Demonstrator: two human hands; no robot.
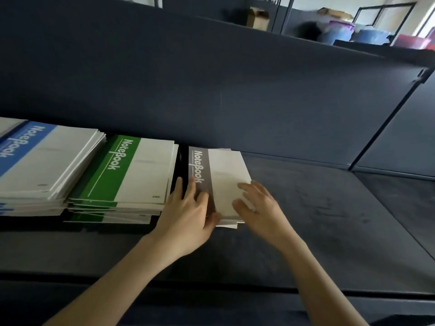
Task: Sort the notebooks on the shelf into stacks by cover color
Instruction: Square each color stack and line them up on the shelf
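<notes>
Three stacks on the dark shelf [329,208], against the back panel [211,90]: blue notebooks [47,158] far left, green notebooks [143,172] in the middle, grey notebooks [226,170] on the right, just beside the green. Both hands are on the grey stack. Left hand [188,212] grips its near-left corner, fingers flat on the grey band, thumb at the near edge. Right hand [261,208] is released, fingers loosely bent and resting on the white cover near the right edge.
</notes>
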